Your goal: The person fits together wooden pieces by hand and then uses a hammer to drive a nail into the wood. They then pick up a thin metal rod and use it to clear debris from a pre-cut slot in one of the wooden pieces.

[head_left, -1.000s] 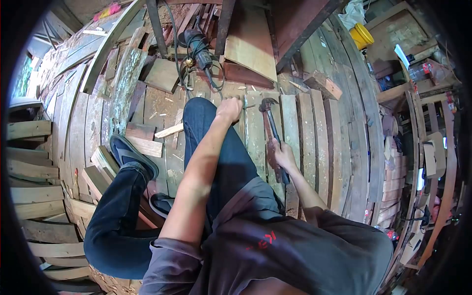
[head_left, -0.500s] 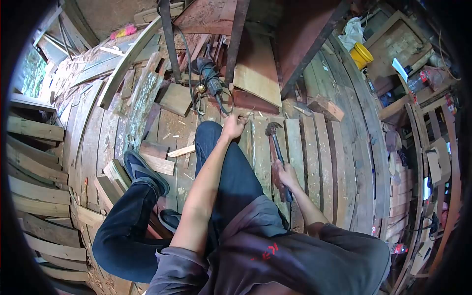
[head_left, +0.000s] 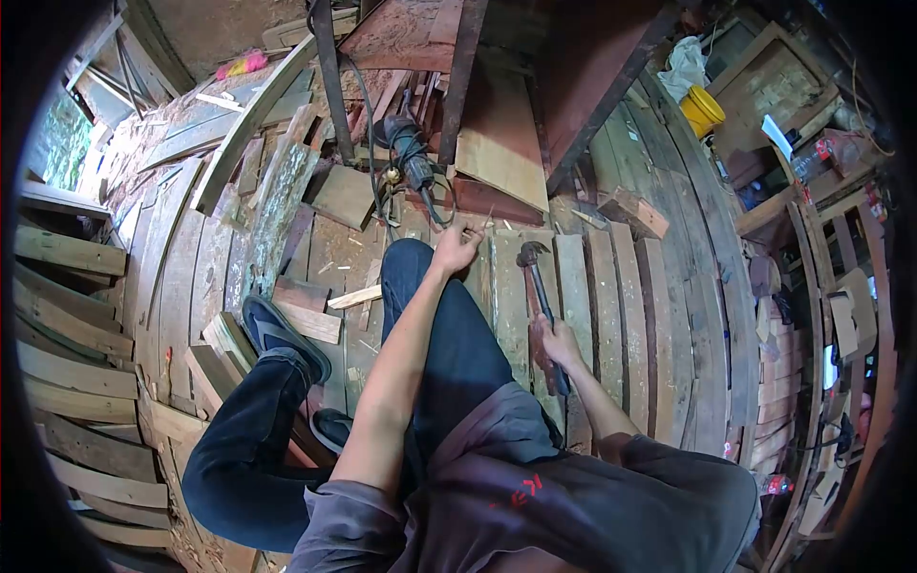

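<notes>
My left hand (head_left: 457, 250) reaches past my knee with its fingers pinched on a thin nail (head_left: 490, 216), just below a reddish board. Lower right, my right hand (head_left: 559, 342) is wrapped round the dark handle of a claw hammer (head_left: 537, 277). The hammer's head points away from me, over a row of wooden slats (head_left: 573, 277). Beyond my left hand a corded angle grinder (head_left: 411, 158) lies among wood pieces.
Dark upright posts (head_left: 463, 81) and a large panel (head_left: 597, 76) rise at the top. Cut wood blocks (head_left: 308, 320) lie beside my sandalled foot. A yellow bucket (head_left: 702, 110) stands at the upper right. Stacked planks (head_left: 76, 368) line the left.
Both hands keep almost the same place and grip. The view has shifted very slightly.
</notes>
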Demonstrator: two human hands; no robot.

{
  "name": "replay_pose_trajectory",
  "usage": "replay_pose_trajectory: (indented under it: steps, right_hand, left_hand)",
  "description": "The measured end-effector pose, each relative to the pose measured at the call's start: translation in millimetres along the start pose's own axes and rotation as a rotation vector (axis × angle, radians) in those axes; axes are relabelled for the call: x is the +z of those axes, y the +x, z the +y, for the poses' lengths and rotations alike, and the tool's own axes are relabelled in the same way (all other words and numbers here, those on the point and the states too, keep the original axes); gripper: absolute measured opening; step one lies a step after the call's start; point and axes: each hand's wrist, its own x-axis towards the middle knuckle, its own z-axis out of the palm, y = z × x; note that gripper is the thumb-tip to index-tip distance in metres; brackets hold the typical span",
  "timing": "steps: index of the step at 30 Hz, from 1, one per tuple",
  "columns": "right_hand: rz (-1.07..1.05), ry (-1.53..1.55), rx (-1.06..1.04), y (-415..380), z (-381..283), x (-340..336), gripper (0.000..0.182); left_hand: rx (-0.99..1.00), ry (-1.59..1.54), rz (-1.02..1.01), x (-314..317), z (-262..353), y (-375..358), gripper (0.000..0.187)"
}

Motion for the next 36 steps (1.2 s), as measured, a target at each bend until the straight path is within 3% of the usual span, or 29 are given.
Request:
replay_pose_trajectory:
  steps: [6, 10, 16, 21, 27, 36]
  right_hand:
    - [-0.009, -0.013, -0.007, 8.4, 14.1, 3.9, 0.048]
    - [0.015, -0.036, -0.016, 4.2, 7.3, 2.6, 0.047]
    - [0.0, -0.014, -0.013, 0.6, 0.3, 1.4, 0.047]
    - [0.043, -0.063, -0.077, 6.1, 10.5, 4.1, 0.048]
    - [-0.009, -0.014, 0.017, 2.4, 3.0, 1.1, 0.052]
    - [0.047, -0.082, -0.077, 11.2, 20.3, 7.1, 0.047]
  left_hand:
    - [-0.087, -0.01, -0.154, -5.4, 20.9, -5.5, 0.021]
    - [0.021, 0.219, -0.18, -2.5, 13.4, -4.2, 0.017]
    - [-0.199, 0.52, -0.363, 6.3, 24.0, -1.2, 0.022]
    - [-0.197, 0.773, -0.428, 18.2, 12.8, 0.0, 0.029]
    - [-0.037, 0.861, -0.437, 17.1, 14.8, -4.0, 0.031]
    - [-0.136, 0.754, -0.415, 22.5, 2.4, -0.1, 0.03]
